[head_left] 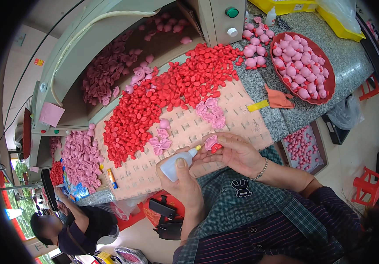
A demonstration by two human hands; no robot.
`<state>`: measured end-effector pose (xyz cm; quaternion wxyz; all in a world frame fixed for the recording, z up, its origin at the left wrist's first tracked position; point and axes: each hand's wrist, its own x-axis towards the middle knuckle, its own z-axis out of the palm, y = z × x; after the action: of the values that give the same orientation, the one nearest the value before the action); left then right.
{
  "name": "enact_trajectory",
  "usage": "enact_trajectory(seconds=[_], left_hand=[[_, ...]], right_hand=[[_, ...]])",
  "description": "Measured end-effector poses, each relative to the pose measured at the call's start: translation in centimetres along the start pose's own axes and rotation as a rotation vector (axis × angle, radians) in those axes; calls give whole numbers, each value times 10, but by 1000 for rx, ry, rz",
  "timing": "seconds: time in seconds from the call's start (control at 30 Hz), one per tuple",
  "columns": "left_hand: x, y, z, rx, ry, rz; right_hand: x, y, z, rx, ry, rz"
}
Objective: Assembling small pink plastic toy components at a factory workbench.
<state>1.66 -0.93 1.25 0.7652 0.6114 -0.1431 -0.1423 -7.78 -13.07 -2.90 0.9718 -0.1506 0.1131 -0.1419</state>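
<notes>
In my left hand point(184, 184) is a white squeeze bottle point(172, 166) with a yellow tip, pointing up and to the right. My right hand point(240, 154) pinches a small pink cupped piece point(211, 142) with red pieces against its underside. The bottle's tip is close beside the pink piece; whether they touch I cannot tell. Just beyond my hands, a few loose pink cupped pieces point(211, 113) lie on the pinkish board point(185, 132). More pink pieces point(161, 143) rest farther left. A long heap of glossy red pieces point(145, 105) covers the board's far side.
A red bowl point(275, 66) of round pink figures stands on the granite counter point(343, 59) at right. An orange cloth point(279, 97) lies near it. Behind the board is a grey machine housing point(73, 57) with pink pieces inside. Another person point(79, 220) works at lower left.
</notes>
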Motion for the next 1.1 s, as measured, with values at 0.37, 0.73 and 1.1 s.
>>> enact_trajectory(seconds=[0.37,0.73,1.1], left_hand=[[-2,-1,-1,44,12,58],[-4,-1,-5,168,7,138],[-6,2,-3,199,-3,147]], right_hand=[[0,4,-6,42,22,9],[-3,0,-2,-68,-29,0],[-2,1,-6,-76,-39,0]])
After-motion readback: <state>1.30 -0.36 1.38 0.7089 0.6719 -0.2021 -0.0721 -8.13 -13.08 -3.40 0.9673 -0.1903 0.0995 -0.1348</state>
